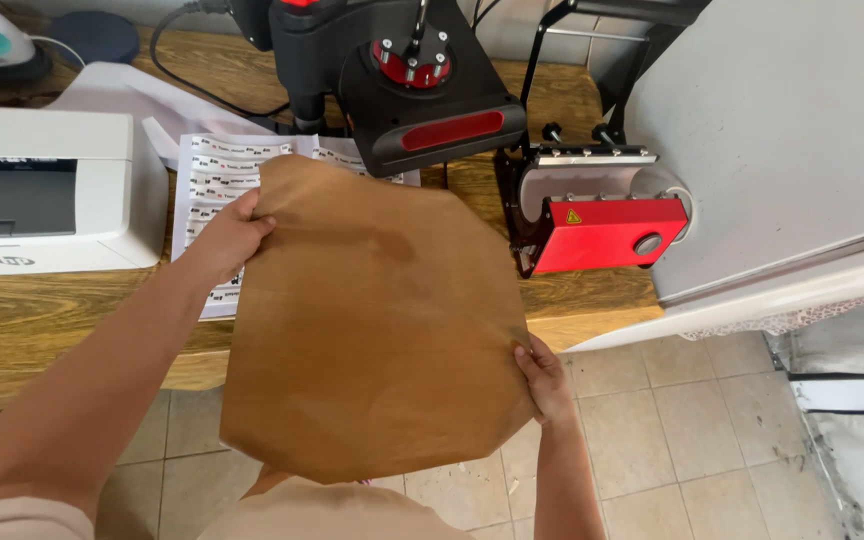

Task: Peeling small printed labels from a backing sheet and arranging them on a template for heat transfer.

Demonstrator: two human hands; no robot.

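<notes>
A large brown sheet [372,320] with a darker stain near its top is held flat in front of me, over the table's front edge. My left hand [227,238] grips its upper left edge. My right hand [544,382] pinches its lower right edge. Under the sheet's far end lies a white printed sheet [220,170] with rows of small dark marks.
A wooden table [42,320] carries a white printer [47,190] at left, a black and red press machine [412,85] at the back and a red mug press [607,220] at right. A large grey panel [782,140] stands at right. Tiled floor [672,440] lies below.
</notes>
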